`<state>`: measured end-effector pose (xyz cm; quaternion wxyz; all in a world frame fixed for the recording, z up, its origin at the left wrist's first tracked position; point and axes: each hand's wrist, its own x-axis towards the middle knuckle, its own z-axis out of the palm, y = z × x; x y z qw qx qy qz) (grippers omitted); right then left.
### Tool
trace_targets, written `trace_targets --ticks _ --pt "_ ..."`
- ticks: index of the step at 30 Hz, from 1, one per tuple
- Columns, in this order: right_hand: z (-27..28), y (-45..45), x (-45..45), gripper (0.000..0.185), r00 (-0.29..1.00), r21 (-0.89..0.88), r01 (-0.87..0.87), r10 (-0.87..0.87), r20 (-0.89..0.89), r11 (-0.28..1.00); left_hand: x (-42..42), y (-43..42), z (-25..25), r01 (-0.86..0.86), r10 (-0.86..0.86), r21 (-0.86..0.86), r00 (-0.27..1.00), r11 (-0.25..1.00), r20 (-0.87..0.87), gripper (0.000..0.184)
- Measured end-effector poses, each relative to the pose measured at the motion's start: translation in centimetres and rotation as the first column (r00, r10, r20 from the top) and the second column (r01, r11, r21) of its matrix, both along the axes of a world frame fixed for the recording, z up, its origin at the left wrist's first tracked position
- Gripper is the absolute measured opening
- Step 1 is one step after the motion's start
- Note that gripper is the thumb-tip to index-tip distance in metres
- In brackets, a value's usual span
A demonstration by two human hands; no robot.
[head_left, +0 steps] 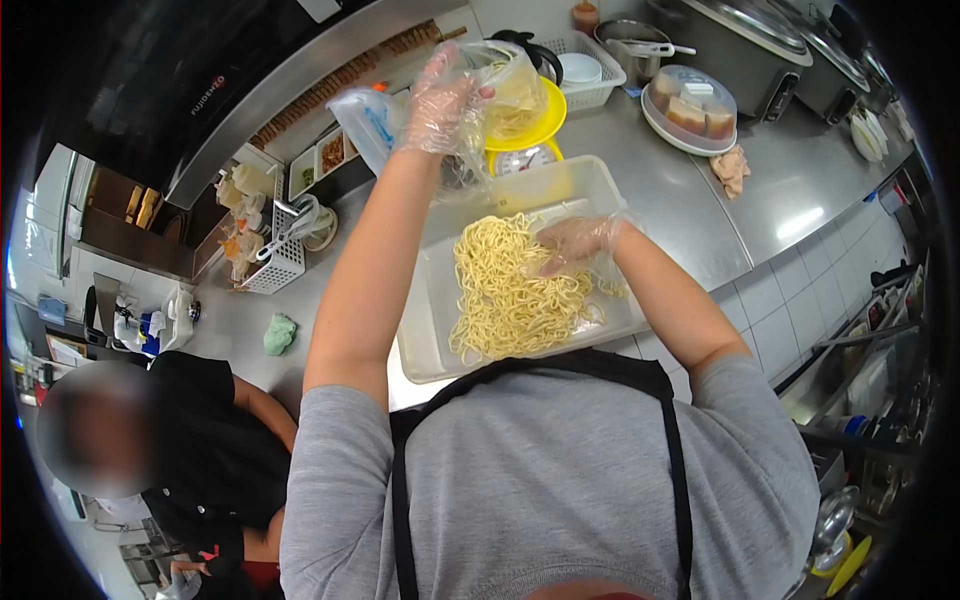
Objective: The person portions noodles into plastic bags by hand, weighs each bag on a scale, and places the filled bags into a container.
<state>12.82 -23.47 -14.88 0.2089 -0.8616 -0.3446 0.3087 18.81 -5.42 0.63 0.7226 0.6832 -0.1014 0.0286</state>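
My left hand (pixel 440 105), in a clear plastic glove, is raised beside a clear plastic bag (pixel 515 75). Its fingers point up, with the thumb apart towards the bag; where film and glove overlap, contact is unclear. Noodles (pixel 512 122) show inside the bag, which rests on the yellow dish (pixel 545 120) of a dial scale (pixel 525 160). Also gloved, my right hand (pixel 580 243) touches the upper right of a heap of yellow noodles (pixel 510 295), its fingers spread and its fingertips partly among the strands. The heap lies in a translucent plastic tray (pixel 425 345) in front of me.
Behind the scale stand a white basket (pixel 600 75) and a metal pot (pixel 635 45). A covered plate (pixel 690 110), a beige cloth (pixel 731 172) and cookers (pixel 740 45) are at the right. On the left are a green cloth (pixel 280 334), a bottle basket (pixel 275 270) and another person (pixel 215 430).
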Motion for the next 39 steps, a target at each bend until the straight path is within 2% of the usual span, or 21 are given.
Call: trace_targets --ticks 1,3,7,9,10,12,13,15,17,19,21,23,25,27,29,31,34,35,37,38,39 --pt "-0.2 0.3 -0.3 0.061 1.000 0.002 -0.001 0.001 -0.012 1.000 -0.2 0.2 -0.1 -0.001 0.001 0.002 1.000 1.000 -0.012 0.061" --pt "-0.1 1.1 -0.4 0.060 0.952 0.011 -0.176 0.172 -0.254 0.984 -0.3 0.6 -0.1 0.030 -0.029 0.073 1.000 0.997 -0.004 0.063" --pt "0.1 1.6 -0.8 0.058 0.945 -0.014 -0.184 0.173 -0.277 0.983 0.0 1.3 -0.6 0.058 -0.062 0.093 0.997 0.994 0.036 0.070" --pt "0.9 1.5 -1.4 0.055 0.995 0.175 0.065 -0.051 -0.084 0.982 -0.3 1.1 -0.5 0.054 -0.058 0.087 0.997 0.995 0.050 0.070" --pt "0.8 1.7 -1.2 0.055 0.995 0.173 0.063 -0.049 -0.086 0.983 -0.4 1.0 -0.5 0.049 -0.054 0.082 0.996 0.995 0.064 0.071" --pt "0.5 2.7 -0.6 0.058 0.952 0.422 0.199 -0.277 0.131 0.884 -0.5 0.7 -0.6 0.061 -0.069 0.109 0.995 0.992 0.072 0.070" --pt "0.3 3.5 -0.7 0.058 0.953 0.422 0.196 -0.274 0.131 0.885 -0.4 0.5 -0.6 0.078 -0.090 0.141 0.993 0.987 0.082 0.068" --pt "-0.2 4.9 -1.2 0.049 0.975 0.166 0.078 -0.110 0.194 0.983 0.0 0.0 -0.7 0.123 -0.141 0.205 0.987 0.971 0.078 0.064" --pt "-2.4 5.4 -1.0 0.047 0.979 0.153 -0.022 -0.010 0.206 0.988 1.3 -0.8 -1.1 0.166 -0.192 0.268 0.979 0.949 0.074 0.060" --pt "-3.0 5.2 -0.8 0.045 0.974 0.137 -0.120 0.090 0.210 0.983 3.1 -1.5 -1.7 0.235 -0.236 0.078 0.972 0.969 0.010 0.039" --pt "-2.5 5.0 -0.6 0.043 0.964 0.000 -0.266 0.266 -0.021 0.964 4.4 -1.1 -0.9 0.234 -0.232 -0.027 0.971 0.972 0.058 0.039" --pt "-1.6 4.5 -0.5 0.041 0.965 -0.031 -0.261 0.261 -0.002 0.965 4.9 -0.7 0.0 0.239 -0.227 -0.129 0.968 0.962 0.104 0.039" --pt "-1.4 3.7 -0.4 0.039 0.967 -0.062 -0.255 0.256 0.015 0.965 4.6 -0.6 1.3 -0.006 0.025 -0.337 0.998 0.942 0.051 0.035" --pt "-2.2 2.6 0.1 0.037 0.980 0.237 -0.066 0.019 0.196 0.969 5.8 0.7 0.6 -0.050 0.046 -0.344 0.999 0.938 -0.017 0.035" --pt "-1.4 2.5 0.5 0.037 0.978 0.274 -0.014 -0.044 0.204 0.962 5.5 1.7 -0.9 -0.174 0.140 -0.296 0.981 0.939 -0.132 0.041" --pt "0.3 2.3 0.7 0.036 0.973 0.310 0.030 -0.099 0.211 0.950 5.1 2.8 -2.0 -0.055 0.035 -0.349 0.997 0.935 -0.062 0.054" --pt "4.0 1.4 0.1 0.035 0.957 0.298 0.005 -0.091 0.275 0.955 3.0 3.5 -1.2 0.103 -0.105 0.061 0.994 0.993 0.037 0.069" --pt "5.4 1.0 -0.1 0.033 0.965 0.353 0.021 -0.111 0.238 0.936 3.0 3.8 -1.3 0.099 -0.101 0.059 0.994 0.993 0.034 0.069" --pt "7.7 0.4 -0.7 0.032 0.972 0.405 0.041 -0.130 0.195 0.914 2.9 4.3 -1.3 -0.208 -0.042 0.493 0.893 0.845 0.448 0.078" --pt "8.6 0.1 -0.8 0.029 0.937 0.457 -0.021 -0.141 0.319 0.889 2.3 4.4 -1.4 -0.206 -0.042 0.493 0.894 0.845 0.446 0.078" --pt "9.7 -0.2 -1.0 0.027 0.885 0.500 -0.089 -0.161 0.436 0.862 0.3 4.1 -0.9 -0.346 0.036 0.476 0.836 0.809 0.547 0.081"
